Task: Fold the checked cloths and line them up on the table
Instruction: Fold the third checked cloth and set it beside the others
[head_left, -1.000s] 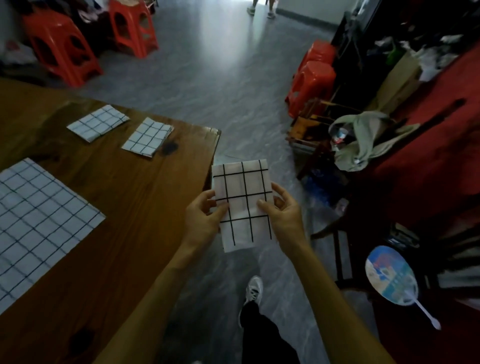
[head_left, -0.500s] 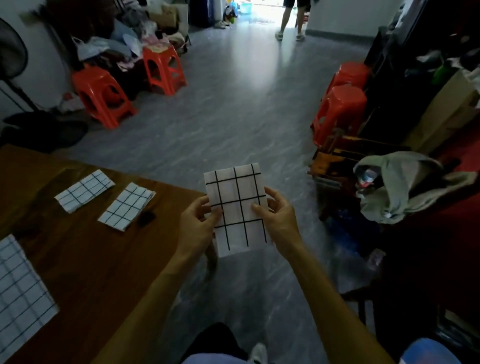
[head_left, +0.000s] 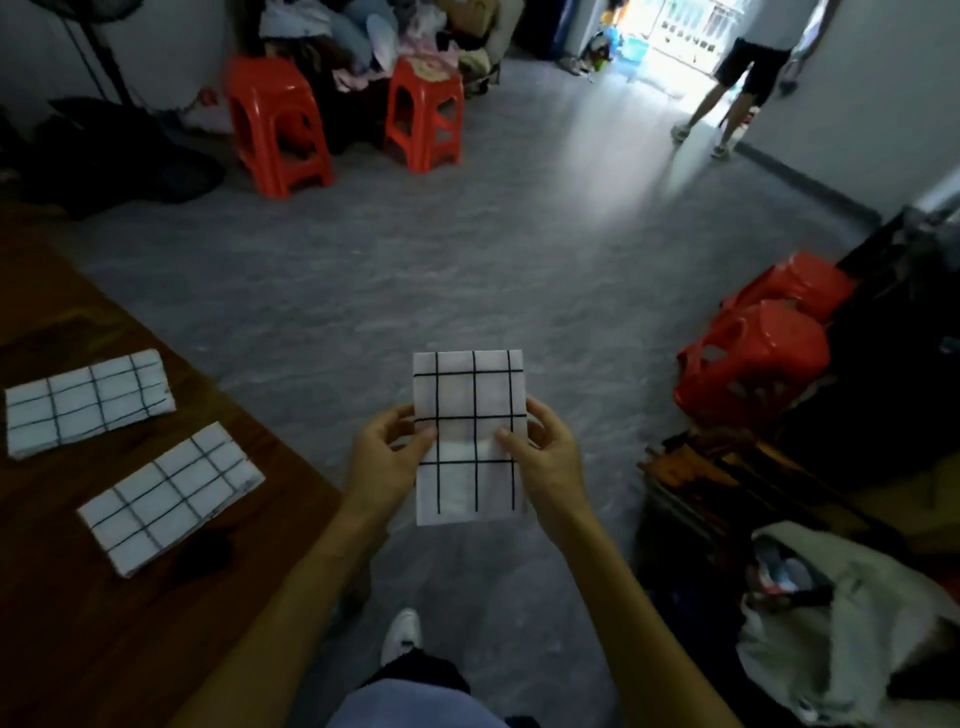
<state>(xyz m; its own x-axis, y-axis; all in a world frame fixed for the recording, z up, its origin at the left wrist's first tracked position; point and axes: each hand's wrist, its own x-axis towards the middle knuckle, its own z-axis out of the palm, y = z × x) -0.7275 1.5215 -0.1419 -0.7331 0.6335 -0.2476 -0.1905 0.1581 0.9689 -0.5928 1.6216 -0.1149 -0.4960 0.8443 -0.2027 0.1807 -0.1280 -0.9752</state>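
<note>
**Folded cloth up in both hands, two more lying on the table**

You're looking out over a wide grey floor (head_left: 467, 270), and the brown wooden table (head_left: 104, 623) fills your lower left, its right edge running diagonally down toward your body. Two orange stools (head_left: 278, 124) stand at the far side of the room in front of a heap of clothes, and two more orange stools (head_left: 753, 358) lie tipped on your right beside dark clutter. A person's legs (head_left: 727, 93) show in the bright doorway at top right. A pale bag (head_left: 841, 623) slumps in the lower right corner.

On the table, two folded checked cloths lie flat near the right edge: the farther cloth (head_left: 88, 402) toward the left, the nearer cloth (head_left: 171, 496) just beside it and closer to the edge, slightly apart from each other, both angled.

And here's the action: you hold a third folded checked cloth (head_left: 470, 436) upright in the air, off the table, above the floor. Your left hand (head_left: 387, 457) pinches its left edge, thumb on the front, fingers curled behind. Your right hand (head_left: 545, 452) clamps the right edge the same way. One white shoe (head_left: 402, 636) shows below.
</note>
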